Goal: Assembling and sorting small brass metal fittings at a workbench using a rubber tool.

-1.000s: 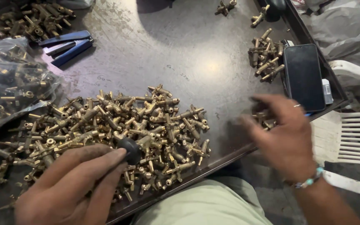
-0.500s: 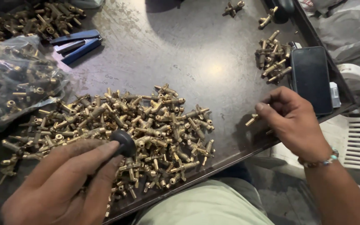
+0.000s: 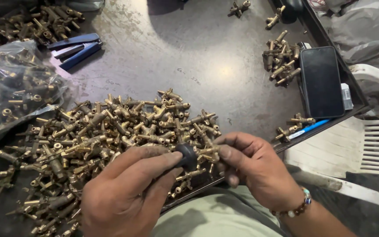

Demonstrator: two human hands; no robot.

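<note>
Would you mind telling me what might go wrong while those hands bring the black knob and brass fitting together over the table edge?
The brass fitting in the right hand meets the black knob in the left hand right above the table edge, so a slip could drop either off the table. The nearby brass pile might be knocked.

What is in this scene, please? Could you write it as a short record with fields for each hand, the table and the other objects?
left hand: holds a small round black knob at the fingertips
right hand: pinches a small brass T-shaped fitting against the knob
main pile: large heap of brass fittings on the dark metal table
left side: clear plastic bag of brass parts; blue pliers-like tool
right side: smaller group of brass fittings; black smartphone; blue pen
off table: white plastic chair
</note>
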